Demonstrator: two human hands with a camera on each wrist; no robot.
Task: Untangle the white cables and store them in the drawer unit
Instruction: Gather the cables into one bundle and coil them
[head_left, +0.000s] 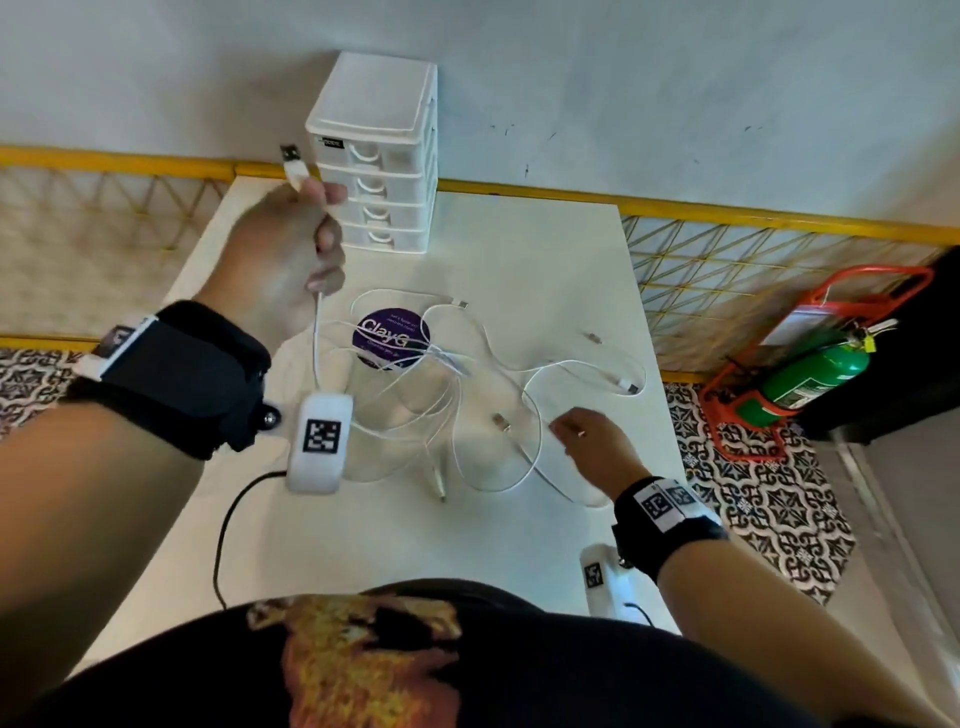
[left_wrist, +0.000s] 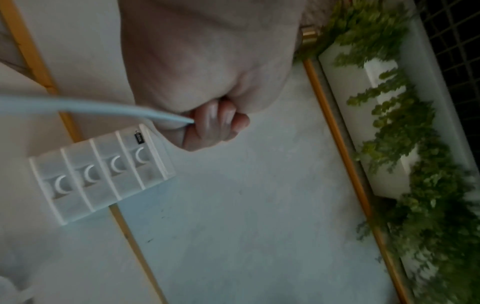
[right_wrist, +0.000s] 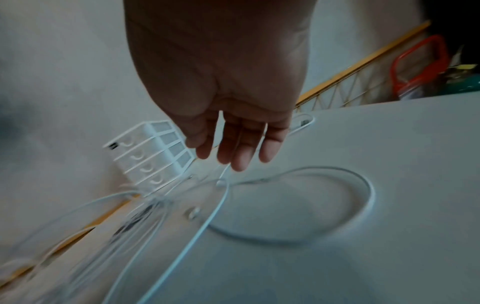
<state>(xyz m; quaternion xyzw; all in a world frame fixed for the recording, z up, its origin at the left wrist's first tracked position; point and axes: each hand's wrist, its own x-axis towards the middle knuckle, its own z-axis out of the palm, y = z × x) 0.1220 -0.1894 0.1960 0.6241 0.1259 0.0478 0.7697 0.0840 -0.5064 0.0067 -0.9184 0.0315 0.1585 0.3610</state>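
My left hand (head_left: 306, 244) is raised above the table's left side and grips a white cable (head_left: 316, 338) just below its USB plug (head_left: 292, 158), which sticks up past my fingers (left_wrist: 218, 123). The held cable (left_wrist: 78, 106) hangs down into a tangle of white cables (head_left: 447, 395) spread over the white table (head_left: 545, 249). My right hand (head_left: 587, 431) hovers low over the tangle's right loops (right_wrist: 337, 185), fingers (right_wrist: 241, 152) straight and holding nothing. The white drawer unit (head_left: 379, 156) with its drawers closed stands at the table's far edge; it also shows as the drawer unit (left_wrist: 101, 174) and the drawer unit (right_wrist: 153, 156).
A round purple sticker (head_left: 390, 335) lies under the cables. A yellow rail (head_left: 727, 208) runs behind the table. A green fire extinguisher (head_left: 810, 379) in a red stand sits on the floor at the right. Green plants (left_wrist: 415, 144) hang along a ledge in the left wrist view.
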